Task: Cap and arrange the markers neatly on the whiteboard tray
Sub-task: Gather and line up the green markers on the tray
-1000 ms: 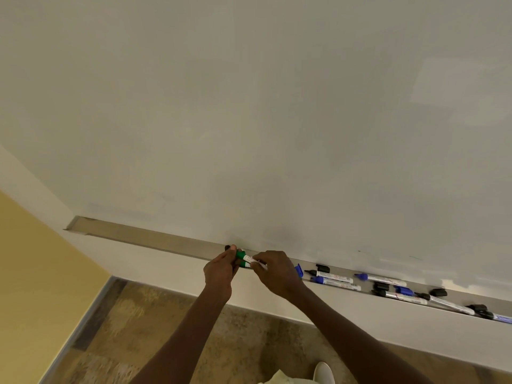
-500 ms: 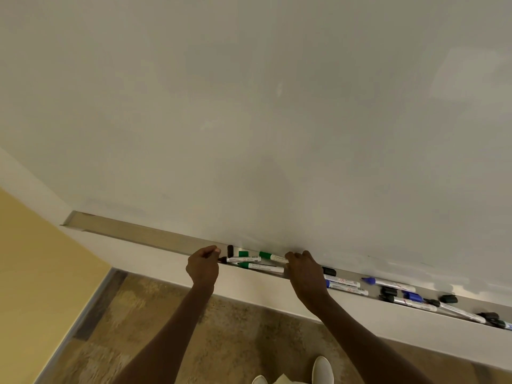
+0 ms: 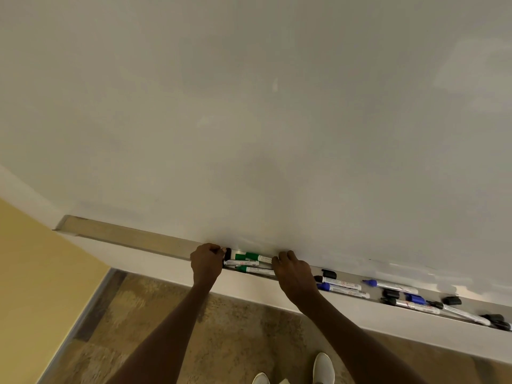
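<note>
The whiteboard tray (image 3: pixel 124 235) runs along the bottom of the whiteboard (image 3: pixel 249 120). Three markers lie bunched between my hands: a green-capped marker (image 3: pixel 255 256) at the back, a black marker (image 3: pixel 241 263) in the middle and a second green marker (image 3: pixel 256 270) at the front. A black cap (image 3: pixel 227 253) stands beside my left hand (image 3: pixel 207 260), whose curled fingers meet the black marker's left end. My right hand (image 3: pixel 293 273) curls over the green markers' right ends, hiding them.
Further right the tray holds scattered blue markers (image 3: pixel 343 292), an uncapped blue marker (image 3: pixel 390 286), black markers (image 3: pixel 410 305) and loose black caps (image 3: pixel 329 273). A yellow wall (image 3: pixel 33 273) is on the left. My white shoes (image 3: pixel 322 367) stand on the floor below.
A second ago both hands held a green marker above the tray. It now lies in the tray, and my hands have parted to the two ends of the bunch.
</note>
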Demonstrator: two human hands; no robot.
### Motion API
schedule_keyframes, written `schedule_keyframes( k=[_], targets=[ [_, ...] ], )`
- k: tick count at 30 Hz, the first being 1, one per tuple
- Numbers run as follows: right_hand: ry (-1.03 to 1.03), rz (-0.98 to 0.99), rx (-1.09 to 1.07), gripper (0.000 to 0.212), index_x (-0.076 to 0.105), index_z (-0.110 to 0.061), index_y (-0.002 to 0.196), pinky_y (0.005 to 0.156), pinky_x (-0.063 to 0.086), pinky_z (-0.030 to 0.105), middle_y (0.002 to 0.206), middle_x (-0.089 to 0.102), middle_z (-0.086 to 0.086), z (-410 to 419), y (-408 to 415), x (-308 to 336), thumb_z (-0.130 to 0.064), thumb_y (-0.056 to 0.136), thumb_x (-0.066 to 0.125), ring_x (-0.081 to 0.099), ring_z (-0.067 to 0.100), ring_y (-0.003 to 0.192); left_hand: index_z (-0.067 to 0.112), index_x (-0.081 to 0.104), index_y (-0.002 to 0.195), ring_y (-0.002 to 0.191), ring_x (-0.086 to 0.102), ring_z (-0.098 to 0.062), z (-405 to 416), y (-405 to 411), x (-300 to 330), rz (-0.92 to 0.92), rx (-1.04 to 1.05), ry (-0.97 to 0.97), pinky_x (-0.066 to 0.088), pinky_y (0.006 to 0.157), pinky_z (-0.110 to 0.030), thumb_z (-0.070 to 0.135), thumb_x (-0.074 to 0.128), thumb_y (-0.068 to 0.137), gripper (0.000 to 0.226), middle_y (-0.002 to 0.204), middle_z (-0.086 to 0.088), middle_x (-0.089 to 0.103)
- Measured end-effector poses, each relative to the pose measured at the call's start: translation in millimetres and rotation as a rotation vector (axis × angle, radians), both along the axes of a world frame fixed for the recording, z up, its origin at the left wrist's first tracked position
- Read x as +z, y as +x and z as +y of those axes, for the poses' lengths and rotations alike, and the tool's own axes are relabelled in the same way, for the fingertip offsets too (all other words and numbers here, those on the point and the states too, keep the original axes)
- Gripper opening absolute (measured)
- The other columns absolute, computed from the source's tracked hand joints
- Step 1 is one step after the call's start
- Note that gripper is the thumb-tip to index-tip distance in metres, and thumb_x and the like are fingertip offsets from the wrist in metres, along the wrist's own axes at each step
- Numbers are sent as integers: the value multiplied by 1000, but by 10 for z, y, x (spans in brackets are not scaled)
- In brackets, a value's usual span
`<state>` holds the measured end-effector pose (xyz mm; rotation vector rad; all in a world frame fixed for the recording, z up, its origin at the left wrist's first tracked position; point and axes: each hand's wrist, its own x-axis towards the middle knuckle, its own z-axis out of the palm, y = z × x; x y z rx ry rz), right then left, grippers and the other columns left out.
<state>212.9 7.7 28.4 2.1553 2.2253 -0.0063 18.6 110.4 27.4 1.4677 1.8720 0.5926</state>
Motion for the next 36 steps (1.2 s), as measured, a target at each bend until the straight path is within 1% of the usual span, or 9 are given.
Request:
schedule_keyframes(
  k=[4, 6, 8, 12, 17, 22, 27, 31, 36],
  targets=[
    [-1, 9, 1, 40, 66, -7, 96, 44, 51, 33, 87, 66, 12, -8, 1, -34, -22, 63, 84, 62, 25, 77, 8, 75, 81, 69, 62, -24, -15, 21, -1, 39, -48, -9, 47, 63, -29, 32, 71, 80, 24, 75, -9, 72],
    [7, 15, -6, 39, 65, -7, 97, 45, 52, 34, 89, 66, 14, -18, -3, -46, -21, 65, 82, 62, 26, 79, 10, 75, 80, 66, 61, -21, -41, 30, 15, 66, -72, 2, 41, 60, -26, 34, 69, 82, 25, 72, -7, 71],
    [23, 30, -9, 37, 66, -7, 96, 45, 52, 35, 89, 65, 14, -22, -16, -50, -18, 65, 82, 62, 26, 79, 12, 74, 80, 62, 60, -18, -58, 30, 14, 103, -105, 14, 43, 59, -26, 36, 68, 81, 25, 72, -5, 71],
    [51, 75, 42, 36, 69, -9, 91, 46, 52, 32, 88, 65, 11, 33, -91, -13, -17, 60, 85, 62, 24, 78, 19, 71, 83, 69, 63, -22, -20, 39, 11, 228, -154, 32, 54, 70, -35, 46, 70, 72, 29, 74, 0, 71],
    [-10, 125, 114, 27, 69, -8, 91, 50, 53, 34, 89, 65, 12, 183, -311, 40, -17, 69, 81, 61, 25, 78, 18, 73, 83, 75, 64, -26, 27, 74, 23, 270, -185, 26, 52, 74, -36, 37, 70, 72, 23, 77, -2, 73],
    [-43, 147, 156, 14, 68, -6, 90, 51, 51, 35, 89, 61, 15, 325, -576, 65, -8, 77, 72, 60, 29, 72, 14, 75, 86, 75, 66, -25, 35, 2, 55, 122, -138, 35, 49, 67, -28, 26, 67, 78, 16, 81, -6, 74],
    [-31, 147, 121, 16, 63, -16, 65, 38, 35, 21, 66, 55, 4, 477, -745, 8, -9, 62, 77, 54, 19, 43, 11, 70, 107, 95, 64, -27, 61, -67, 61, -38, 33, 3, 47, 82, -32, 20, 64, 83, 26, 104, -7, 72],
    [-19, 127, 135, 19, 62, -19, 60, 35, 30, 20, 59, 53, 1, 572, -833, -29, -12, 58, 79, 51, 18, 37, 12, 70, 107, 96, 64, -26, 89, -110, 29, -254, 188, -50, 52, 87, -37, 15, 62, 84, 24, 105, -8, 71],
    [-31, 134, 125, 22, 61, -17, 56, 41, 22, 20, 52, 53, 0, 667, -933, -10, -15, 56, 83, 52, 17, 37, 15, 65, 113, 94, 63, -24, 57, -158, 39, -470, 338, -40, 48, 70, -25, 12, 57, 88, 26, 104, -7, 66]
  ],
)
